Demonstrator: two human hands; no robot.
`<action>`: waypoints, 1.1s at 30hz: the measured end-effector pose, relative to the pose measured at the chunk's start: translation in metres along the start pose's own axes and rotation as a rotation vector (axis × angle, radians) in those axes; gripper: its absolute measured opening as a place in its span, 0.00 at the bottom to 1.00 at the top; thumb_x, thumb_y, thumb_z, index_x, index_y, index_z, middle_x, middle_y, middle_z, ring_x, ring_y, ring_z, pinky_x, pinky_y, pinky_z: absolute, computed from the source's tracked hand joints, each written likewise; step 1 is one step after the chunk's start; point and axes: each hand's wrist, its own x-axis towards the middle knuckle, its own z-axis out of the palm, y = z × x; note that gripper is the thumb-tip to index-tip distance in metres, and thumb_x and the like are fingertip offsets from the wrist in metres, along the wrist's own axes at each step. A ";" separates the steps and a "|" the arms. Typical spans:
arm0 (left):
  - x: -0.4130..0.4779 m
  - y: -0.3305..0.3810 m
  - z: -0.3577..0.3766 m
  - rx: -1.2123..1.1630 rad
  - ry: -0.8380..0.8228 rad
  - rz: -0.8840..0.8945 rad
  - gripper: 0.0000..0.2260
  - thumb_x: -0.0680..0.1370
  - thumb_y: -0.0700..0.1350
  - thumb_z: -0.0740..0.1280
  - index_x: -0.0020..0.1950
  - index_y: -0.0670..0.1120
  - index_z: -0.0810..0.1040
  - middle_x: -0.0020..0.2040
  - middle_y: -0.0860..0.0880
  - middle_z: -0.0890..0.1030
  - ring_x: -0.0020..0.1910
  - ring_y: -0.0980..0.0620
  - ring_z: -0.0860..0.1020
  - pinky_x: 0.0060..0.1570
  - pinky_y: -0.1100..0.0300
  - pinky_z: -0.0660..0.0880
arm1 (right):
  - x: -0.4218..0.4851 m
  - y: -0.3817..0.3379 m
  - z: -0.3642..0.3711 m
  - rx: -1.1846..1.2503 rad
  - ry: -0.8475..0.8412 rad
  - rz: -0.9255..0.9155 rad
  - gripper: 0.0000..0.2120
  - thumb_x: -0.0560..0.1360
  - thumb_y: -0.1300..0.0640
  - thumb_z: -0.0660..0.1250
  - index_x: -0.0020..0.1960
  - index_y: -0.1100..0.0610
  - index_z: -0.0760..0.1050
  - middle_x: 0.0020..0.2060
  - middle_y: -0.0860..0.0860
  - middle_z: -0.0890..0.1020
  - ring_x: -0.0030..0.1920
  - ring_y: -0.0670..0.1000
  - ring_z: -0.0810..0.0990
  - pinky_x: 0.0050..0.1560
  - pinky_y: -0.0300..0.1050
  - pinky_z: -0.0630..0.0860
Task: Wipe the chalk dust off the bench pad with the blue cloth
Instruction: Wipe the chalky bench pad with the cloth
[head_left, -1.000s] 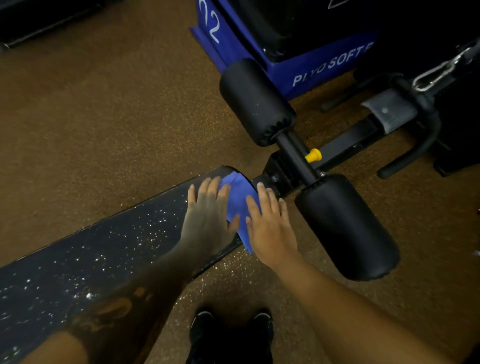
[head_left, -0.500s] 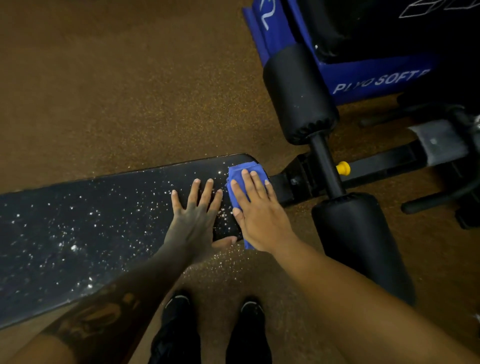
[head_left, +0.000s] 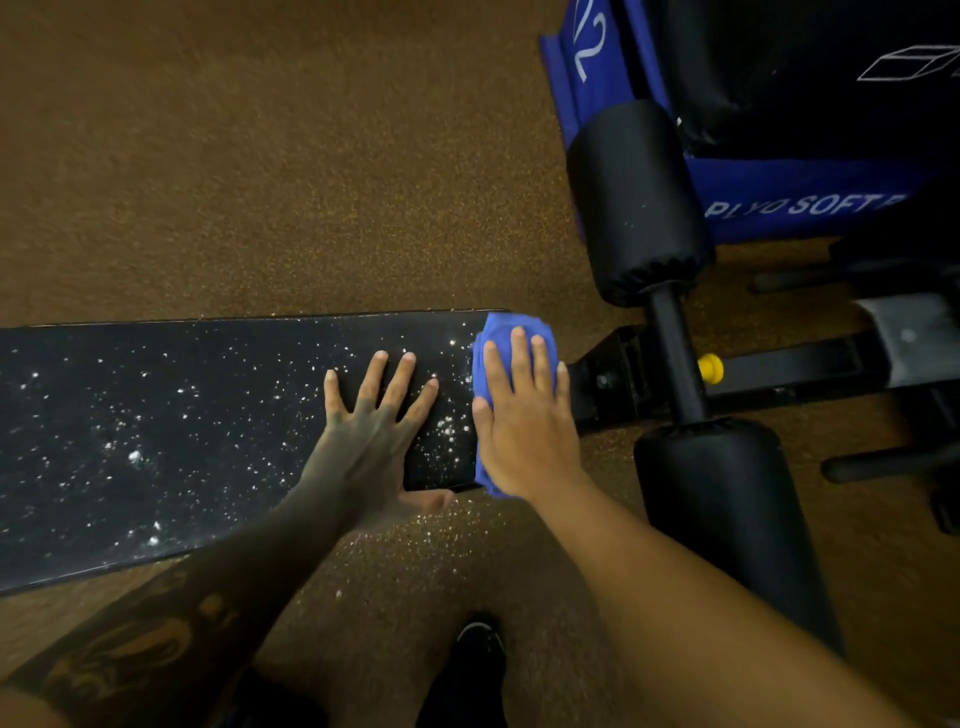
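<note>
The black bench pad (head_left: 171, 431) stretches from the left edge to the middle, speckled with white chalk dust (head_left: 444, 428). A folded blue cloth (head_left: 491, 343) lies on the pad's right end. My right hand (head_left: 524, 421) presses flat on the cloth with straight fingers. My left hand (head_left: 371, 436) rests flat on the pad just left of the cloth, fingers spread, thumb hanging over the near edge.
Two black foam rollers (head_left: 639, 202) (head_left: 727, 514) stand on a bar right of the pad, beside a yellow knob (head_left: 710, 368). A blue plyo soft box (head_left: 795, 208) sits at the back right. Chalk specks lie on the brown floor (head_left: 441, 530) near my shoes (head_left: 478, 654).
My left hand has slid off the cloth to the left along the pad. My right hand has moved up fully onto the cloth. The camera view has shifted left.
</note>
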 end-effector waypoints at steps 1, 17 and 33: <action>0.000 0.000 0.000 0.000 0.008 -0.001 0.56 0.64 0.83 0.46 0.81 0.49 0.39 0.82 0.41 0.38 0.80 0.37 0.38 0.72 0.25 0.44 | 0.012 0.000 -0.002 0.011 0.004 0.046 0.30 0.81 0.45 0.46 0.80 0.54 0.46 0.79 0.58 0.46 0.79 0.60 0.42 0.76 0.64 0.49; -0.008 -0.010 0.004 -0.028 0.059 -0.023 0.56 0.64 0.83 0.48 0.81 0.48 0.45 0.82 0.40 0.42 0.80 0.37 0.41 0.72 0.25 0.45 | 0.002 -0.010 -0.004 -0.091 -0.045 -0.075 0.32 0.80 0.42 0.42 0.80 0.55 0.43 0.79 0.58 0.45 0.78 0.61 0.41 0.76 0.65 0.48; -0.011 -0.018 0.012 -0.048 0.070 -0.032 0.59 0.62 0.85 0.51 0.81 0.46 0.51 0.82 0.40 0.46 0.81 0.36 0.45 0.71 0.24 0.46 | 0.057 -0.027 -0.009 0.133 -0.011 0.306 0.31 0.82 0.47 0.48 0.79 0.57 0.43 0.79 0.59 0.43 0.78 0.61 0.41 0.76 0.63 0.45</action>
